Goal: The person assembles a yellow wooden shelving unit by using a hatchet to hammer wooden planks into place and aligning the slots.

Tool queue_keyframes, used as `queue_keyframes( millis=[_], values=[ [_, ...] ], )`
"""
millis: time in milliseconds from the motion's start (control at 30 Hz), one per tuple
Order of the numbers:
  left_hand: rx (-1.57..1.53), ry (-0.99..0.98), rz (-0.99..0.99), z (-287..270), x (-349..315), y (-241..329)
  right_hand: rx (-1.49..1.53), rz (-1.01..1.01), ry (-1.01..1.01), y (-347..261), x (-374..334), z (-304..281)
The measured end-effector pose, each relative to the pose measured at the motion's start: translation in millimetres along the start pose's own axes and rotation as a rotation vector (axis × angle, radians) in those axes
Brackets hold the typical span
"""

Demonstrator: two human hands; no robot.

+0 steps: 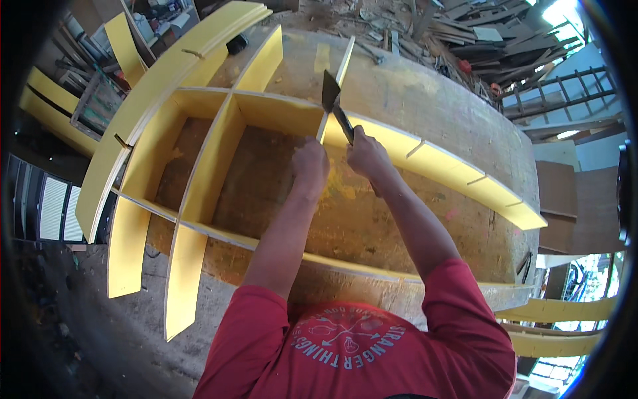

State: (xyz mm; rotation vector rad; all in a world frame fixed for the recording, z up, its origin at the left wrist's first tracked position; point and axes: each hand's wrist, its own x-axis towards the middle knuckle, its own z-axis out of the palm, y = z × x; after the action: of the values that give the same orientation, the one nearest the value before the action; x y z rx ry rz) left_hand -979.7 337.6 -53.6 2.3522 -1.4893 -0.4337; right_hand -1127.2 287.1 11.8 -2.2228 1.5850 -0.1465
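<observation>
My right hand point(369, 156) is closed around the handle of a dark hatchet-like tool point(331, 91), whose broad flat head is raised over a joint in a yellow slatted frame. Just left of it, my left hand point(310, 163) is closed at the near end of a yellow cross slat point(344, 61), which meets the long notched slat point(425, 150) under the tool. Its fingers are partly hidden, but they seem to grip that slat. Other yellow slats point(211, 159) stand on edge and interlock into box-like compartments to the left.
The frame lies on a worn wooden table point(458, 113). A curved stack of yellow boards point(159, 86) arcs along its left side. Two slat ends point(186, 282) jut past the near edge. Scrap wood point(458, 40) is piled beyond the table; brown panels point(558, 193) lean at the right.
</observation>
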Motion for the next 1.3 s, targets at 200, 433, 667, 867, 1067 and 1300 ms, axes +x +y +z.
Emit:
queue_keyframes(
  millis=[200,433,667,867,1067,1300],
  values=[
    [-0.013,0.045,0.009,3.5,9.2,-8.3,0.120,-0.080,0.129,-28.5,-11.4,-36.9],
    [-0.003,-0.003,0.055,1.1,8.5,-1.9,0.051,-0.023,0.106,4.1,-1.3,-2.8],
    [0.023,-0.007,-0.037,-1.0,10.6,-0.3,0.140,-0.068,0.188,-21.8,-13.1,-30.0],
    [0.114,0.090,0.066,14.0,3.2,-5.1,-0.022,0.037,-0.006,2.7,2.6,11.1],
    [0.046,0.069,0.037,7.6,3.2,-1.9,0.041,-0.016,0.043,-13.3,-9.1,-15.9],
    [0.035,0.048,0.055,-6.2,2.7,3.2,0.220,-0.031,-0.017,7.0,-25.3,-17.0]
  ],
)
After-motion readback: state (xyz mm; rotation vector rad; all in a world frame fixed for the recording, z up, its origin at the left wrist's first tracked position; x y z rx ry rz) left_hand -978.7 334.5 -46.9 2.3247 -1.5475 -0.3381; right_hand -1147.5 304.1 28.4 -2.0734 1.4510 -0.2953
